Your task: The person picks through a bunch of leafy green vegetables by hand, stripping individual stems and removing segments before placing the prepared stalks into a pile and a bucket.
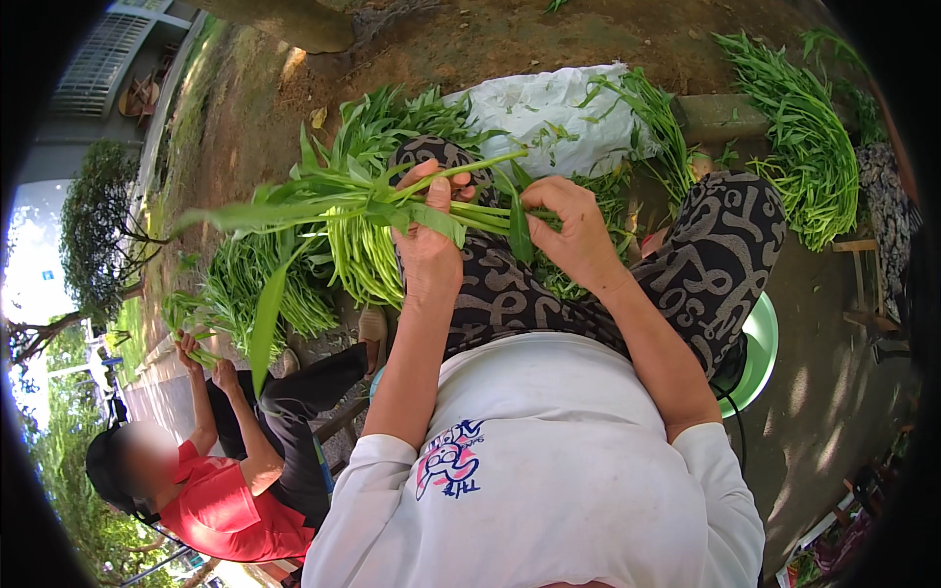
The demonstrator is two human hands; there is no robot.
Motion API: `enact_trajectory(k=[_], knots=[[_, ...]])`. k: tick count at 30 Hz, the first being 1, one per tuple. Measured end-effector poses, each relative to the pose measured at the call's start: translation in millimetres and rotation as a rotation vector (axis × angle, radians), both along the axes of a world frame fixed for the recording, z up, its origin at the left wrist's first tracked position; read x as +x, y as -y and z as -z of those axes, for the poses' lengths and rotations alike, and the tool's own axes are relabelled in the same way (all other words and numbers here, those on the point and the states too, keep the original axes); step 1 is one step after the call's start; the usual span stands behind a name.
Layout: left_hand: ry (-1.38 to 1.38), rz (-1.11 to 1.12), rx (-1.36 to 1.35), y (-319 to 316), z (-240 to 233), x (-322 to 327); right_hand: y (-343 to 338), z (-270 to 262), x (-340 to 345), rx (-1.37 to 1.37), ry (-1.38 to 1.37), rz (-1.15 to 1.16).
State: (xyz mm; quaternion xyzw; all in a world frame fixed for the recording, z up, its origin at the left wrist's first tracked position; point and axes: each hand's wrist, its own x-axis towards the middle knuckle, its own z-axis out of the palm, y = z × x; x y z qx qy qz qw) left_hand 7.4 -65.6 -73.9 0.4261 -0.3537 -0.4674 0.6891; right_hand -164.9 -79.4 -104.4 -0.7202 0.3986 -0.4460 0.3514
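My left hand (434, 239) is closed around a bunch of long-leaved greens with pale hollow-looking stems (478, 214), held level above my lap. The leaves point left and the stem ends point right. At the stem ends, my right hand (570, 224) pinches a green leaf (520, 231) between thumb and forefinger. Beneath the bunch, beside my knee, lies a thick heap of the same greens (364, 253). A white woven plastic sack (544, 117) with loose leaves on it is spread on the ground beyond my knees.
At the left, a person in a red shirt (228, 507) holds greens beside another pile (257, 279). More greens (809, 154) lie at the right, near a concrete kerb (717, 117). A pale green basin (761, 353) stands by my right thigh. A tree trunk (301, 22) rises at the top.
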Motion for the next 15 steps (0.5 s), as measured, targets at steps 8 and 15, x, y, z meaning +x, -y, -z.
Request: enact_trajectory(k=[8,15], knots=[[-0.047,-0.167,0.038,1,0,16,2,-4,-7,0.525,0.537,-0.024],[-0.149,-0.24,0.031,5,-3,33,0,-5,-7,0.605,0.751,-0.093]])
